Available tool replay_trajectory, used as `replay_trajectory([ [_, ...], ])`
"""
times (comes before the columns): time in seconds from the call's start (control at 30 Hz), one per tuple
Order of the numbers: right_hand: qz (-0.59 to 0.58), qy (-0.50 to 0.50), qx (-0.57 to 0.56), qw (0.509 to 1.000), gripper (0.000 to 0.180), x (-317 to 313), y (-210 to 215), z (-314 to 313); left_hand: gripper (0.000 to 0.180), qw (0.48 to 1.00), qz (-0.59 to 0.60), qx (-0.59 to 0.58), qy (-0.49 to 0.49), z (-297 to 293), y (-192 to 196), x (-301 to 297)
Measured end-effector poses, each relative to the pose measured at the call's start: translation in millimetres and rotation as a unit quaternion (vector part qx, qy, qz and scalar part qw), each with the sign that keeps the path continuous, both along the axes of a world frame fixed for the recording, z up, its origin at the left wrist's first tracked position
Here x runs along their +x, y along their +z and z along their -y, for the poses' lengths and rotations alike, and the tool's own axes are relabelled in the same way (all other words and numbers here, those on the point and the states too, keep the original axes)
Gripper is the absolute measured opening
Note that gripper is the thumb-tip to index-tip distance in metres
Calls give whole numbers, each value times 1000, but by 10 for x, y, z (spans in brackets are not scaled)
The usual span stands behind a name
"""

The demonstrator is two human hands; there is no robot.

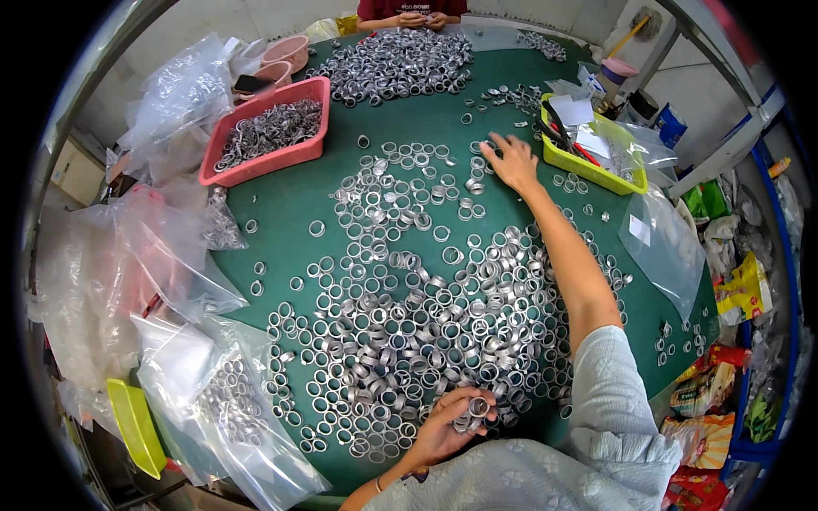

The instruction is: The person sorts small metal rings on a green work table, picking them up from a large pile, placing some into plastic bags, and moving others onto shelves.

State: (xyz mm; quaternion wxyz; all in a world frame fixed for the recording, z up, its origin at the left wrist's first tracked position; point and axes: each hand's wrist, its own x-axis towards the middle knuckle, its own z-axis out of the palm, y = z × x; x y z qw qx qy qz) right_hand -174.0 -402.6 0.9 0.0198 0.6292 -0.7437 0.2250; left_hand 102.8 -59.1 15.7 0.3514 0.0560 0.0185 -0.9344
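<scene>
My left hand (445, 427) is close to my body at the near edge of the green table, its fingers curled round a few silver metal rings (479, 407). One ring stands up between thumb and fingers. My right arm stretches far across the table. At its end my right hand (512, 163) is palm down with the fingers spread, fingertips beside some loose rings (475, 184); whether it touches one I cannot tell. Between the two hands spreads a wide heap of similar rings (417, 328), thickest nearest me and thinning out toward the far side.
A pink tray (264, 163) of metal pieces stands at the left, a yellow-green tray (596, 166) with red-handled tool at the right. Clear plastic bags (192, 366) cover the left edge. Opposite, a person's hands (423, 19) work behind another metal heap (388, 64). Shelves (758, 375) line the right.
</scene>
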Motion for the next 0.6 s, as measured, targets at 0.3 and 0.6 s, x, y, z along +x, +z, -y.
replay_trajectory([
  [0.3,116,387,134,905,47,572,99,-900,24,999,32,15,-5,-13,20,13],
  [0.6,328,519,340,712,26,810,869,-1180,20,998,55,22,-8,-21,58,23],
])
